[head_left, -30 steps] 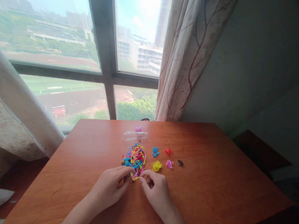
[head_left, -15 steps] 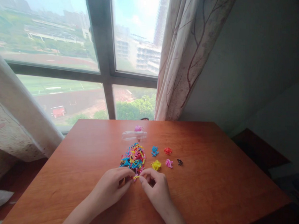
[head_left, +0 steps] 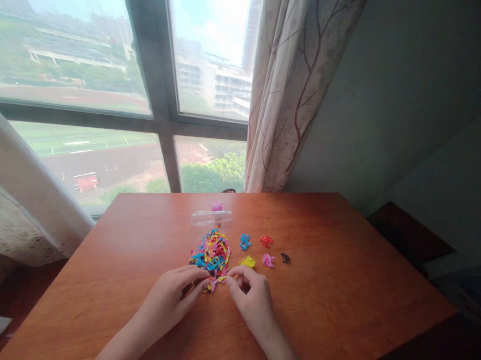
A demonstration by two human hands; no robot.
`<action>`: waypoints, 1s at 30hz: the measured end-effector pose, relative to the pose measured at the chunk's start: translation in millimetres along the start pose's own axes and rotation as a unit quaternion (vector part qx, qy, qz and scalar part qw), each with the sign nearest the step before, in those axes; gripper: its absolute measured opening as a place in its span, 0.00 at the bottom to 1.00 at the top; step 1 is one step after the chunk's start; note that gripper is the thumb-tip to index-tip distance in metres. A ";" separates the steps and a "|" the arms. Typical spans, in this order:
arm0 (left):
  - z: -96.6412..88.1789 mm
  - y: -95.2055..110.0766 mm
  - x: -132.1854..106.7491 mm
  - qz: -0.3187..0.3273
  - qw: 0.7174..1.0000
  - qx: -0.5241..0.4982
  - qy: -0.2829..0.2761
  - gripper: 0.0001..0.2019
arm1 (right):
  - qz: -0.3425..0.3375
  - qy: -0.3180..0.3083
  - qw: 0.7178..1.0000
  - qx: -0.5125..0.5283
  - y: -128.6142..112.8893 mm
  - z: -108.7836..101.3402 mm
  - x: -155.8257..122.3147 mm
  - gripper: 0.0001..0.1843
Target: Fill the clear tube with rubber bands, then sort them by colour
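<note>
A mixed heap of small elastic hair bands (head_left: 210,251) in blue, pink, yellow, red and black lies on the table just beyond my hands. My right hand (head_left: 252,299) pinches a yellow hair band (head_left: 222,279) between thumb and forefinger at the heap's near edge. Facing it, my left hand (head_left: 178,292) has its thumb and fingertips closed beside the same few strands. What sits between those fingertips is too small to make out. Right of the heap are little sorted piles: blue (head_left: 245,242), red (head_left: 266,240), yellow (head_left: 247,261), pink (head_left: 267,260) and black (head_left: 285,257).
Behind the heap a clear plastic container (head_left: 211,217) lies on its side, with a pink round object (head_left: 217,206) at its back. The brown wooden table (head_left: 340,271) reaches to a window and a patterned curtain (head_left: 281,96).
My hands have moved slightly apart, and the yellow band now extends from my right fingertips. The whole view has shifted a little, so the table appears further left.
</note>
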State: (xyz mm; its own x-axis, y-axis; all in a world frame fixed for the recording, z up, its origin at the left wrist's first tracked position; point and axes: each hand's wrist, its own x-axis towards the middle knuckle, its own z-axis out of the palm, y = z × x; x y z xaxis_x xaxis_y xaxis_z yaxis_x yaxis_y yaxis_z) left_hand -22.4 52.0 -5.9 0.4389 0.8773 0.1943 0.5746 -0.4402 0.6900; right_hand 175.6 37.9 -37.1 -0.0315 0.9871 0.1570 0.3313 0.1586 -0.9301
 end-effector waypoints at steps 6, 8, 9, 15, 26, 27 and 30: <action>0.3 -2.0 -1.5 -0.005 1.000 0.016 -0.011 0.12 | -0.015 0.071 0.993 -0.098 11.6 -17.7 5.3 0.13; -0.1 -1.7 -2.3 -0.003 1.000 0.022 -0.018 0.12 | -0.022 0.103 0.984 -0.141 20.0 -28.2 7.5 0.14; -0.2 -1.6 -2.8 -0.001 0.999 0.024 -0.021 0.12 | -0.023 0.116 0.980 -0.161 24.3 -32.9 8.2 0.15; -0.1 -0.9 -3.7 0.007 0.999 0.023 -0.039 0.13 | -0.021 0.117 0.968 -0.223 37.9 -41.6 8.6 0.15; -0.7 3.8 -4.1 -0.003 0.999 0.021 -0.036 0.16 | -0.028 0.114 0.970 -0.212 36.1 -36.8 3.3 0.12; -0.9 4.3 -4.3 -0.005 0.999 0.022 -0.030 0.16 | -0.031 0.109 0.972 -0.205 34.8 -35.9 2.5 0.12; -1.7 4.1 -4.8 -0.001 1.000 0.023 -0.016 0.13 | -0.043 0.087 0.978 -0.187 29.8 -32.1 -0.5 0.11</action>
State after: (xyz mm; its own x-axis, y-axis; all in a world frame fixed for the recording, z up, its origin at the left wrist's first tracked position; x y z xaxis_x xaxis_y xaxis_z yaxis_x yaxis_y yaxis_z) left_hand -23.4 46.3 -2.9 0.4595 0.8718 0.1700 0.6062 -0.4476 0.6574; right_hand 215.8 41.4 -54.2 0.0749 0.9468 0.3130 0.6578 0.1891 -0.7291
